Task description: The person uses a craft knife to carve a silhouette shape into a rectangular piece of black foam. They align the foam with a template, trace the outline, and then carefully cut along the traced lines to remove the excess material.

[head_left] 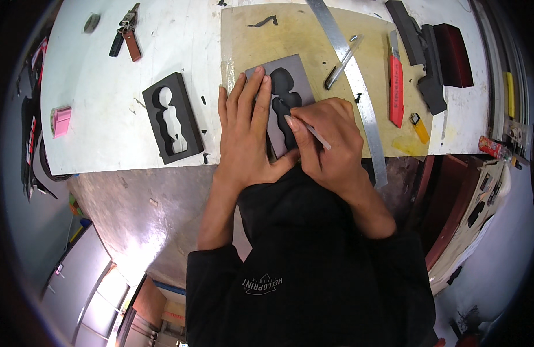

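A grey rectangular slab (pixel 302 65) lies on the tan cutting mat, with a black lobed shape (pixel 282 81) on its face. My left hand (pixel 244 124) presses flat along the slab's left side, fingers stretched out and thumb at its near end. Pinched in my right hand (pixel 333 139) is a thin pen-like tool (pixel 319 136) with a translucent barrel. Its front end points at the black shape, and the tip is hidden by my fingers. To the left lies a black foam block (pixel 189 124) with a lobed cut-out showing the white table through it.
A metal ruler (pixel 359 98), a clear pen (pixel 342 65), a red utility knife (pixel 396 87) and a yellow lighter (pixel 419 128) lie right. Dark foam offcuts (pixel 432 87) sit beyond them. Keys (pixel 128 32) and a pink object (pixel 61 121) are left. The table's near edge (pixel 116 172) runs before me.
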Demonstrator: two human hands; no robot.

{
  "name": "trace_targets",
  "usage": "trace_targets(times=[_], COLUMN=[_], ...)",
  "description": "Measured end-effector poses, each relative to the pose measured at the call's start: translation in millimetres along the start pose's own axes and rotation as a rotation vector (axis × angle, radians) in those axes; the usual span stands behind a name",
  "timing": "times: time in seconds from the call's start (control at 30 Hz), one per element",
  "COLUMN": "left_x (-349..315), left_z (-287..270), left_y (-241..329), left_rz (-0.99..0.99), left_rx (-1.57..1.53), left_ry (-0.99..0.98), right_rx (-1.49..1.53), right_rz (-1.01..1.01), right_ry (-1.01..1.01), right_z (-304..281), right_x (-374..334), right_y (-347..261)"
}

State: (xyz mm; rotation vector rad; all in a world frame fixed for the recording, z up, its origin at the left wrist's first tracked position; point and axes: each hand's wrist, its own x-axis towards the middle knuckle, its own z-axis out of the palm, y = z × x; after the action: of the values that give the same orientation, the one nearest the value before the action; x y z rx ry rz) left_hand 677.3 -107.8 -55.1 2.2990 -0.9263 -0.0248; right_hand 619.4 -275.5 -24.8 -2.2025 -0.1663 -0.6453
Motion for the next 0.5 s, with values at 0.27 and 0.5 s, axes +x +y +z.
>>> trace_targets(times=[0.27, 0.5], left_x=[-0.5, 0.7], left_z=[2.0, 1.3], left_y=[-0.6, -0.4], left_rz=[-0.011, -0.017], left_rx=[0.004, -0.016], left_ry=[0.001, -0.013], right_rx=[-0.052, 0.029], right_rz=[-0.060, -0.015], right_ry=[-0.046, -0.098], right_z=[1.3, 0.8], right_x=[4.6, 8.4], right_y=[-4.9, -6.9])
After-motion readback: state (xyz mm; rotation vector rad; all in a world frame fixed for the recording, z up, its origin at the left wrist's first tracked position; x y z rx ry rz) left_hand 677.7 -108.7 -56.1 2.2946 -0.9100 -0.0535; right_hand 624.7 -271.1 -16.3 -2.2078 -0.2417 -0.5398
